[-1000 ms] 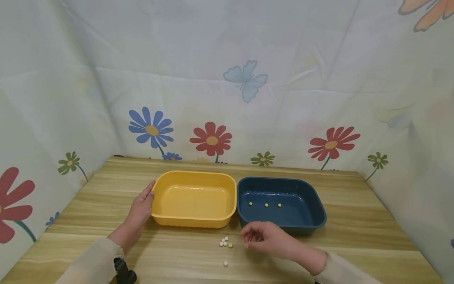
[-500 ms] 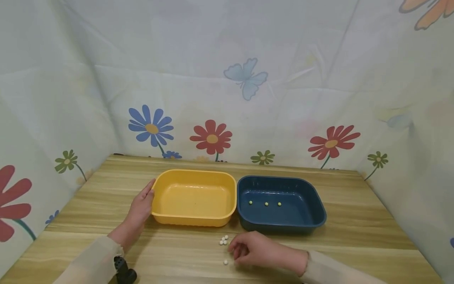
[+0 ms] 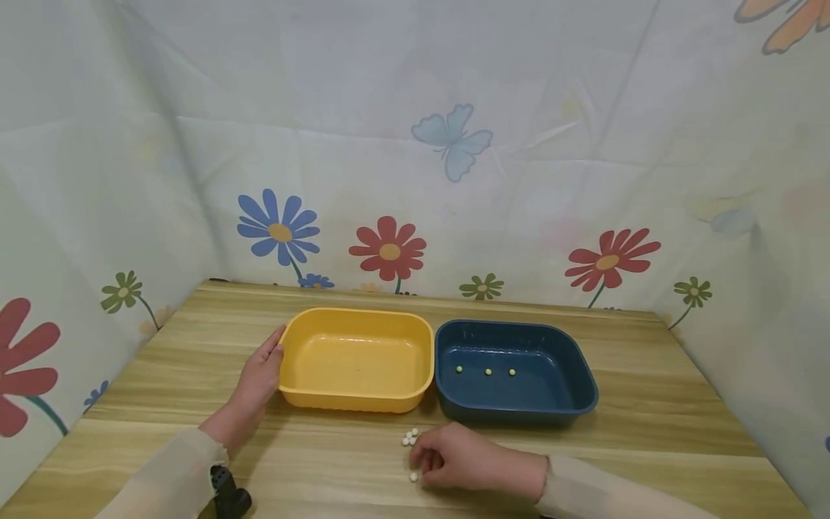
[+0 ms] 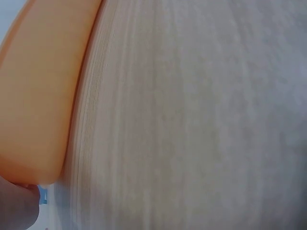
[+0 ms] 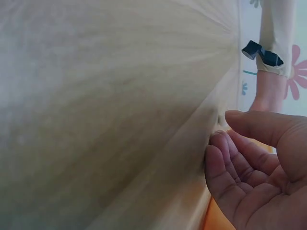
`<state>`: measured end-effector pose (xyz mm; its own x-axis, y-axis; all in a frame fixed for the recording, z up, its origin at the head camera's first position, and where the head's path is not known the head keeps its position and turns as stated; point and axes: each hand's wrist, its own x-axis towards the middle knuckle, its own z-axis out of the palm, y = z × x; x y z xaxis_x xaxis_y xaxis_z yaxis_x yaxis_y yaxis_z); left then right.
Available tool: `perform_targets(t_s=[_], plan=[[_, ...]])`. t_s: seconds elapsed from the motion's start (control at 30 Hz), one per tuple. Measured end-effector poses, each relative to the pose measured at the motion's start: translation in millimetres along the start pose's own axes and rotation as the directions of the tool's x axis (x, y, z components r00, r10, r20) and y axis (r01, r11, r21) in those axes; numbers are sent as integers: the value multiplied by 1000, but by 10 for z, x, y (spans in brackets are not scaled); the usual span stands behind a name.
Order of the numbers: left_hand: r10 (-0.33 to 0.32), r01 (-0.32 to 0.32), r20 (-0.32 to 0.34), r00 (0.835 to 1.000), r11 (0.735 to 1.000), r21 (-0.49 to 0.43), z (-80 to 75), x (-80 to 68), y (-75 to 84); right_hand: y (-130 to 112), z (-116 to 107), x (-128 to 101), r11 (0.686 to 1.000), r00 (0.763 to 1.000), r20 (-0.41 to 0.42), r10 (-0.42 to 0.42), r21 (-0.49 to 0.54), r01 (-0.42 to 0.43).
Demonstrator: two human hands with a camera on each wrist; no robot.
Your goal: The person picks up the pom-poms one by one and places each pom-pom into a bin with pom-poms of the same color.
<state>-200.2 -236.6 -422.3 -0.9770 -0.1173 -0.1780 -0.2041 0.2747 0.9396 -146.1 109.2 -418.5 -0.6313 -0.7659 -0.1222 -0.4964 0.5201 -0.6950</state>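
My left hand (image 3: 258, 375) rests against the left wall of a yellow plastic basin (image 3: 355, 401), its fingers lying along the outside. In the left wrist view a fingertip (image 4: 19, 203) touches the basin's end. My right hand (image 3: 454, 458) is low over the table, fingers bent; in the right wrist view its thumb (image 5: 259, 127) stands apart from the fingertips. Several small white beads (image 3: 406, 441) lie in a cluster just left of it, and a single white bead (image 3: 413, 477) lies near the thumb. A yellow-green bead there is hidden by the hand.
A dark blue basin (image 3: 519, 416) stands against the yellow one's right side, with yellow-green beads (image 3: 488, 372) spread on its floor. Both are on a wood-grain table (image 3: 324, 461). Flower-printed cloth (image 3: 519, 216) hangs behind and at the sides. A black device (image 3: 228, 494) sits at the left sleeve.
My right hand has moved left and down from the blue basin's front edge to the beads, covering the yellow-green one. The left hand stays at the yellow basin.
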Motion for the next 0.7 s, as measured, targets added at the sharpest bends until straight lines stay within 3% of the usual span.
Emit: perform_targets(t_s=[0.37,0.7], plan=[[-4,3,-7,1000,1000,-9,22,42,-11,-2,77,26,971,990,-33,-134,-206,124],[-1,1,-4,1000,1000,3,4,40,-13,-8,71,61,974,996,-14,-90,-212,85]])
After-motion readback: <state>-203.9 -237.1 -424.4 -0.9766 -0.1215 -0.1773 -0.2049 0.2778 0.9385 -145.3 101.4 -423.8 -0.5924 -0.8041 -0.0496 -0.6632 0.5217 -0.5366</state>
